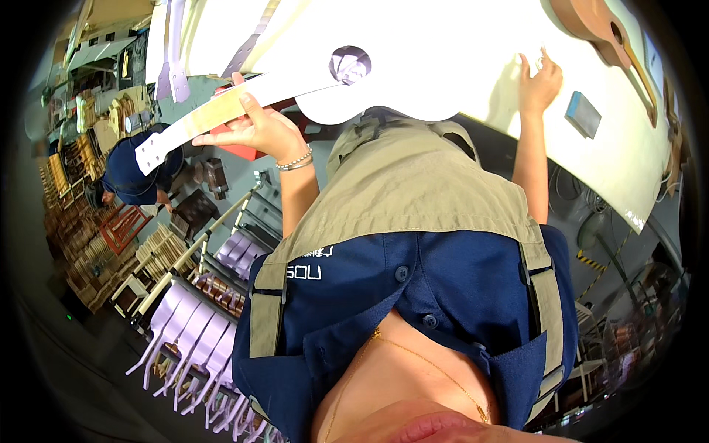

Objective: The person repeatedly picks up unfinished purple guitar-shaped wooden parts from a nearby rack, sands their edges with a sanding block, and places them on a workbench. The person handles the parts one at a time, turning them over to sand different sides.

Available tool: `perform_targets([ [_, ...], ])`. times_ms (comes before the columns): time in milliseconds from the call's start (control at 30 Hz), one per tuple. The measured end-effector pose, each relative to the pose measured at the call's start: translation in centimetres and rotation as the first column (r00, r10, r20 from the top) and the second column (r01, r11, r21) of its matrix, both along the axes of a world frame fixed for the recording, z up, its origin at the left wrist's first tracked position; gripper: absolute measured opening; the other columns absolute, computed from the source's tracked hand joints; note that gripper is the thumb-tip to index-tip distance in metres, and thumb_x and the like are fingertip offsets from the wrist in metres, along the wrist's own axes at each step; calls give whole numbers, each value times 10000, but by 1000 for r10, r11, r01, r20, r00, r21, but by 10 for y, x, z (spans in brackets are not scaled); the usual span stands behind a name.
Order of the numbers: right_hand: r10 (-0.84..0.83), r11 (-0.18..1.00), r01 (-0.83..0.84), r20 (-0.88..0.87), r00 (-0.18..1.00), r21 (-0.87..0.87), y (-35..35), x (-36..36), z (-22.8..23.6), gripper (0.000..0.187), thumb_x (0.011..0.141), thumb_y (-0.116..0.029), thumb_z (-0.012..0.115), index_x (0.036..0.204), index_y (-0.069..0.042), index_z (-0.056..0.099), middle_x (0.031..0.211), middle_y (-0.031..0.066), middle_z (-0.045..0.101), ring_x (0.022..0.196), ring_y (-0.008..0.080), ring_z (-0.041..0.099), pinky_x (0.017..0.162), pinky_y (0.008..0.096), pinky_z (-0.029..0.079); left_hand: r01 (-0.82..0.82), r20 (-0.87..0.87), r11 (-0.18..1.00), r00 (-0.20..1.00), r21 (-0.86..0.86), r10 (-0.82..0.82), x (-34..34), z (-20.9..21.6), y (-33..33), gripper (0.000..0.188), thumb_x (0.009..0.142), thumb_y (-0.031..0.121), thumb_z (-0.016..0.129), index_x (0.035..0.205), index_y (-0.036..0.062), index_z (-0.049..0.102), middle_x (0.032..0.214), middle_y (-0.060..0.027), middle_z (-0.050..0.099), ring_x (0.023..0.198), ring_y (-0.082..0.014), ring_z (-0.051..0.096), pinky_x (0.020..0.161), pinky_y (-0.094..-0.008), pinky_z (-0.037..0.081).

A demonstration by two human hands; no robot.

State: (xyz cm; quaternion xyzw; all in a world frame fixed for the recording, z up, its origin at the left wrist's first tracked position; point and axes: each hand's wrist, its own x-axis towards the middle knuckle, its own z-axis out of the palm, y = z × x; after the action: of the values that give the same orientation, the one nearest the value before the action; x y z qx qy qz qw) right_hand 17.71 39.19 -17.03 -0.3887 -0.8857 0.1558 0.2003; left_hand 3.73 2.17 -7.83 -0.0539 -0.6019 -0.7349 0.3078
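Note:
A white ukulele [329,103] lies over the near edge of the pale worktable, its round sound hole facing up. Its neck, with a bare-wood fretboard area [218,111], points to the left beyond the table. My left hand [269,133] is closed around this neck from below, thumb on the near side. Over the table to the right is my right hand [541,87], fingers apart and nothing seen in them. Glare hides whether its fingertips touch the surface. Beside it lies a grey-and-blue sanding block [583,114].
A brown ukulele [602,33] rests at the table's far right. Purple ukulele necks [173,74] stick out at the far left. Below left stands a rack of purple ukuleles [188,317]. A person in dark blue [136,173] bends near stacked wooden parts.

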Motion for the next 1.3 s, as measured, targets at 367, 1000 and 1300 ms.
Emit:
perform_targets([
  [367,50,481,-370,-396,917,-795,-91,-16,-52,831,873,-607,174,1235,121,350,1254,269,396,1190,309,377,1010,356,269,225,223,947,935,230,-277,6,38,5,479,902,148,456,1295,-14,233,1272,-189,390,1170,-336,428,942,-490,403],
  [1000,-211,63,-531,-532,820,-845,-116,-23,35,837,847,-632,101,1349,28,214,1388,175,260,1286,255,248,1055,349,203,203,254,954,933,218,-257,-8,40,-7,398,925,148,350,1233,-105,325,1271,-214,414,1187,-321,401,1011,-469,313],
  [1300,-163,172,-438,-464,871,-882,-116,-23,47,924,809,-687,90,1361,54,130,1405,226,185,1312,289,184,1063,360,177,286,269,933,902,218,-339,-16,40,-13,423,914,188,372,1212,-112,368,1245,-235,430,1163,-326,422,980,-484,338],
])
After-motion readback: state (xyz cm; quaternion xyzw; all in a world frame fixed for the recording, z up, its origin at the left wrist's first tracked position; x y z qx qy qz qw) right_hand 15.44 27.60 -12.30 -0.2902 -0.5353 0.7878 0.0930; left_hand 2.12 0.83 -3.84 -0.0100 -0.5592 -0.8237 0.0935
